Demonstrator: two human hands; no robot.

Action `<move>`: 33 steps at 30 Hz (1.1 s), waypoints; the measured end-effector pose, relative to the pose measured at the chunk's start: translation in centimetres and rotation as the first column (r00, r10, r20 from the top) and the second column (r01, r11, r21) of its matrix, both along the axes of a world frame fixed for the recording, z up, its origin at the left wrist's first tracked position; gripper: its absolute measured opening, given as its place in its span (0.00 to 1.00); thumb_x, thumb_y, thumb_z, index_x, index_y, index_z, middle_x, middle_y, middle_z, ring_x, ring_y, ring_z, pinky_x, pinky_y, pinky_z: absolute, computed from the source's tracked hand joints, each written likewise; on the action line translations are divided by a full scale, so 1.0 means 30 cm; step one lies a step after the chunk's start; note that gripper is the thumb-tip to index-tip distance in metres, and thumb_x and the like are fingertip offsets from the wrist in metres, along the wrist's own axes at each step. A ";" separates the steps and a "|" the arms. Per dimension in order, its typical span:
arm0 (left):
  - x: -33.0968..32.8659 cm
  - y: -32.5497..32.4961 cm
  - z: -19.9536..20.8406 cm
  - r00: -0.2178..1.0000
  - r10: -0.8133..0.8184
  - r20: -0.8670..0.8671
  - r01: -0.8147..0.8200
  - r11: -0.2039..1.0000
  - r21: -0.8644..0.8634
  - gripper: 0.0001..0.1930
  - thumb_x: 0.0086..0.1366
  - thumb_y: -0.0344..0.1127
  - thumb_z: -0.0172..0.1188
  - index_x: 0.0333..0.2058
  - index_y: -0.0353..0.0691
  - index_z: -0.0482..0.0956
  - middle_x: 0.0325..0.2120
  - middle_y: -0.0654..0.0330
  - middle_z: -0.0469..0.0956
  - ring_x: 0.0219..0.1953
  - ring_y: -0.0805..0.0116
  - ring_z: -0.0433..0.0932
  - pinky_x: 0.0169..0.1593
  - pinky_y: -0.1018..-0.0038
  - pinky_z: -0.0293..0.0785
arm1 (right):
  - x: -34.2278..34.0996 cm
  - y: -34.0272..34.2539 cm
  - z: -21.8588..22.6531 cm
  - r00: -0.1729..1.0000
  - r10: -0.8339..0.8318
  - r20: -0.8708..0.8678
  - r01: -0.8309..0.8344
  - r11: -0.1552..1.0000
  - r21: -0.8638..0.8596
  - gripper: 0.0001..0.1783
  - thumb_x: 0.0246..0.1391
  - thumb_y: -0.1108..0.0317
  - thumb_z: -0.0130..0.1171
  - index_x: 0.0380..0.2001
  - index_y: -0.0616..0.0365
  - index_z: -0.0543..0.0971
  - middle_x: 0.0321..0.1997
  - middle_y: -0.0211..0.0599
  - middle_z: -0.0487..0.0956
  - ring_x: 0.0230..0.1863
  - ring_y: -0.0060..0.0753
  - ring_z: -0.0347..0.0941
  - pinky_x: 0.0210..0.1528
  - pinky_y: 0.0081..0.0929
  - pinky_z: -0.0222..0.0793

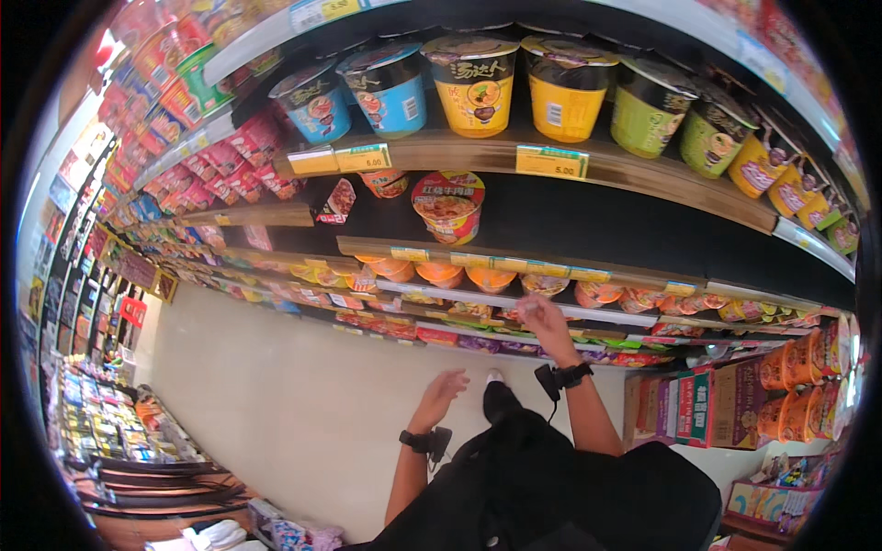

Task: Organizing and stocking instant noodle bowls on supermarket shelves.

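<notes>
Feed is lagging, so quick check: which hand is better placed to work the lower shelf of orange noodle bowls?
Right. The right hand is already up at the shelf edge just below the orange noodle bowls, while the left hand hangs open and empty over the floor, well short of the shelving.

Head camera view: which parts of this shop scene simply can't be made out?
- Right hand: blurred at the low shelf; what its fingers touch, if anything, is unclear.
- Cardboard boxes: contents hidden by their own walls.
- Noodle cups at right: cut off by the fisheye rim.
- Left hand: palm faces away; looks empty, not certain.
</notes>
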State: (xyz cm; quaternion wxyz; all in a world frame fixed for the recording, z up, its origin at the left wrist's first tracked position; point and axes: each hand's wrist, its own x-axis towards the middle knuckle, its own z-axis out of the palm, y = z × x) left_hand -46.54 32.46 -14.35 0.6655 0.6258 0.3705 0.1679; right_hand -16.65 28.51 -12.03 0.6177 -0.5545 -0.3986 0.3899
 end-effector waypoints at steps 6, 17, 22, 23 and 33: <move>0.119 0.304 0.178 0.974 0.189 0.123 -0.214 0.947 0.241 0.16 0.74 0.36 0.50 0.56 0.37 0.72 0.47 0.59 0.78 0.46 0.69 0.78 0.48 0.73 0.75 | 0.005 0.255 0.198 0.996 -0.041 -0.074 0.058 0.968 0.246 0.28 0.60 0.74 0.61 0.62 0.58 0.65 0.69 0.41 0.59 0.48 0.22 0.74 0.46 0.21 0.71; 0.357 0.678 0.384 0.916 0.179 0.359 -0.294 0.908 0.298 0.28 0.73 0.30 0.48 0.69 0.38 0.54 0.64 0.49 0.61 0.45 0.67 0.80 0.45 0.75 0.77 | -0.002 0.434 0.256 0.992 0.009 -0.130 0.006 0.993 0.119 0.51 0.58 0.70 0.65 0.73 0.63 0.42 0.71 0.46 0.55 0.50 0.27 0.75 0.43 0.20 0.74; 0.382 0.790 0.366 0.948 0.013 0.318 -0.088 0.970 0.225 0.36 0.72 0.33 0.54 0.72 0.40 0.45 0.53 0.50 0.75 0.44 0.68 0.80 0.49 0.73 0.75 | -0.041 0.457 0.287 0.998 -0.037 -0.044 0.039 0.998 0.042 0.53 0.57 0.63 0.67 0.72 0.66 0.42 0.70 0.48 0.56 0.50 0.29 0.75 0.45 0.24 0.74; 0.382 0.805 0.346 0.948 -0.006 0.320 -0.055 0.982 0.180 0.36 0.72 0.35 0.56 0.72 0.39 0.46 0.46 0.53 0.79 0.43 0.70 0.80 0.49 0.73 0.75 | -0.053 0.455 0.282 0.998 -0.053 -0.037 0.054 0.998 0.039 0.52 0.57 0.61 0.67 0.72 0.65 0.44 0.70 0.47 0.56 0.50 0.29 0.75 0.47 0.26 0.73; 0.345 0.843 0.395 0.899 -0.259 0.352 0.124 0.924 0.362 0.27 0.68 0.30 0.57 0.64 0.32 0.63 0.58 0.52 0.69 0.55 0.64 0.72 0.56 0.71 0.71 | -0.203 0.402 0.418 0.937 -0.350 -0.011 0.348 0.926 0.146 0.46 0.58 0.71 0.64 0.72 0.60 0.47 0.59 0.34 0.71 0.47 0.23 0.72 0.48 0.24 0.69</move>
